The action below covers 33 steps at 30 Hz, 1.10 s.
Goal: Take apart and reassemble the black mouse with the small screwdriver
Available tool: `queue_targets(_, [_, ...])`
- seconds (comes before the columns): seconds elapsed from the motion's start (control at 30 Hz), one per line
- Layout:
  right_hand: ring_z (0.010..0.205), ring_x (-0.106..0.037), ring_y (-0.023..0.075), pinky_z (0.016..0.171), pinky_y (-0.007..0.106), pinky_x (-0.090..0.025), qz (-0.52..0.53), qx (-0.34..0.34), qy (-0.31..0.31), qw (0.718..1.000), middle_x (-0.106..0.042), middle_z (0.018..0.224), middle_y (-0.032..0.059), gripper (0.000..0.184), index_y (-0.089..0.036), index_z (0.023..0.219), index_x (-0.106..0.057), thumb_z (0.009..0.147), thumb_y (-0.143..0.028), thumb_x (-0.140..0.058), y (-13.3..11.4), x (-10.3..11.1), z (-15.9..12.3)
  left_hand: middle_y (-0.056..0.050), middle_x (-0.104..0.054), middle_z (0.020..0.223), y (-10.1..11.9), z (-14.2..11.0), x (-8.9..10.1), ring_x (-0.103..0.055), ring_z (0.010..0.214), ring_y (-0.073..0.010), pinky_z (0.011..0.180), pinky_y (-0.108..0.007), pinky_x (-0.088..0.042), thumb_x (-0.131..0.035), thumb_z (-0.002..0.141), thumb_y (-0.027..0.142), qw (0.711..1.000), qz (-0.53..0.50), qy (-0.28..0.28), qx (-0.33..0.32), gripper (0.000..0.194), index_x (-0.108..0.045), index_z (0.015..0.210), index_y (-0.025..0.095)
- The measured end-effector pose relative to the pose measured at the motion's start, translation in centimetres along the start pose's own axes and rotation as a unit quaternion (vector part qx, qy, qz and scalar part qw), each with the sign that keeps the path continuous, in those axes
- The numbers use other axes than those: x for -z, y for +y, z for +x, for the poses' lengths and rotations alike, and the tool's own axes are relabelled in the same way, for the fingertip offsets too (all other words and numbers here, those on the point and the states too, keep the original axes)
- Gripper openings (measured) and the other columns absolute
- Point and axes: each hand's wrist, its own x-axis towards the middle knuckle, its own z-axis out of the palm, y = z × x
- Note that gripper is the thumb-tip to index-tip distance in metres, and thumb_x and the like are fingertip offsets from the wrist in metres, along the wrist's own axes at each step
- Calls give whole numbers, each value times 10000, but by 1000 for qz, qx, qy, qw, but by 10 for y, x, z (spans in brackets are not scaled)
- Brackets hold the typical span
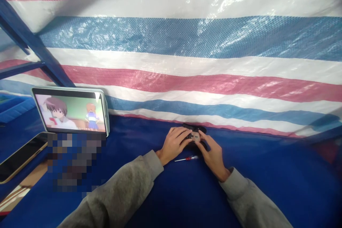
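Note:
Between my two hands is a small flat part (196,136), brownish-grey with dark markings; its exact kind is too small to tell. My left hand (173,143) is closed on its left side, fingertips partly over a dark piece there. On the right edge, the thumb and fingers of my right hand (212,151) pinch the same part. Just behind the fingers lies a black object (201,128), mostly hidden by the hands. A small screwdriver (187,158) with a red and clear handle rests on the blue surface, in front of the hands.
A tablet (72,112) playing a cartoon stands upright at the left. Near it lies a phone (22,156), beside a pixelated patch. The blue tabletop (171,199) meets a striped plastic sheet (187,35) behind. A blue metal frame (40,46) rises at the left.

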Motion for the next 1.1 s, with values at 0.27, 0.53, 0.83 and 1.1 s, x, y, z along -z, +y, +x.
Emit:
queue_targets(0.27, [857, -678, 193, 810, 344, -565, 5, 2, 9, 1000, -708, 964, 80, 366, -196, 1272, -610, 926, -313, -577, -3, 0, 0, -86, -685, 1161, -1, 0, 1, -625, 1096, -206, 929, -378, -485, -540, 991, 321, 1000, 4, -10, 0, 279, -608, 1223, 183])
queue_targets(0.53, [825, -666, 175, 790, 319, -553, 8, 9, 11, 1000, -696, 932, 60, 349, -206, 1261, -615, 917, -259, -592, -3, 1, -2, -88, -679, 1162, -2, 0, 1, -621, 1104, -208, 932, -382, -492, -529, 996, 315, 1000, -12, -24, 4, 281, -613, 1234, 191])
queue_targets(0.83, [848, -674, 182, 779, 320, -559, 14, 8, 17, 1000, -698, 960, 72, 351, -198, 1267, -611, 923, -262, -581, -4, 2, -2, -92, -646, 1220, 0, 0, 3, -596, 1146, -206, 957, -380, -491, -505, 1008, 305, 999, -2, -41, -3, 353, -531, 1348, 214])
queue_targets(1.1, [815, -660, 173, 774, 318, -557, 18, 7, 22, 1000, -687, 920, 59, 351, -204, 1262, -614, 915, -245, -591, -6, 3, -2, -85, -637, 1239, -3, -2, 2, -607, 1143, -199, 938, -367, -506, -527, 996, 262, 999, -19, -25, -25, 320, -564, 1313, 247])
